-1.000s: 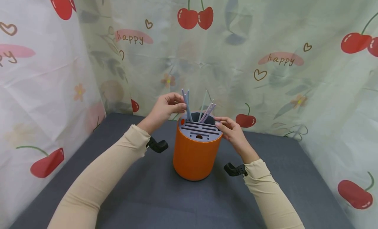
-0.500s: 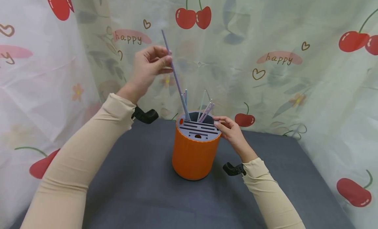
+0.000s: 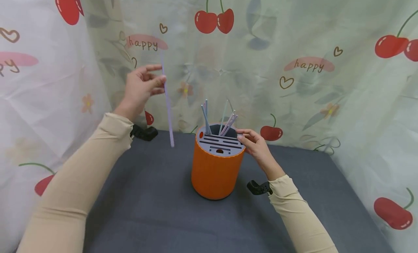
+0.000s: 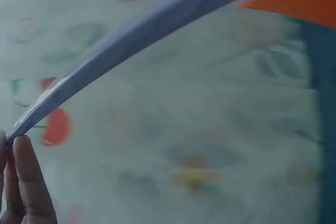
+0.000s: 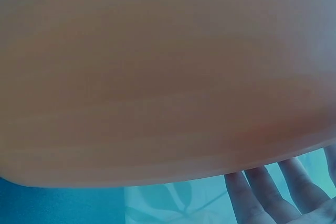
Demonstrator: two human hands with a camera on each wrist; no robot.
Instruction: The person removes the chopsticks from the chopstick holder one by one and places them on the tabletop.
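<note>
My left hand (image 3: 142, 88) pinches a long lilac straw (image 3: 168, 111) between thumb and fingers, up and to the left of the holder. The straw hangs nearly upright, its lower end apart from the holder. In the left wrist view the straw (image 4: 121, 40) runs from the fingertips toward the upper right. An orange round knife-and-utensil holder (image 3: 215, 175) with a grey slotted top stands upright on the table. My right hand (image 3: 259, 148) grips its right rim, thumb near the top edge; the right wrist view shows fingers (image 5: 268, 195) against the holder's wall (image 5: 131, 103).
Several pale blue straws (image 3: 205, 117) lean at the left of the holder's rear opening, with pink and greenish ones (image 3: 228, 124) at its right. A dark grey cloth (image 3: 156, 209) covers the table. Cherry-printed curtains (image 3: 248, 82) hang behind and at both sides.
My left hand went from the straws in the holder up and left, drawing the lilac straw out, then farther left and slightly lower. My right hand stayed at the rim.
</note>
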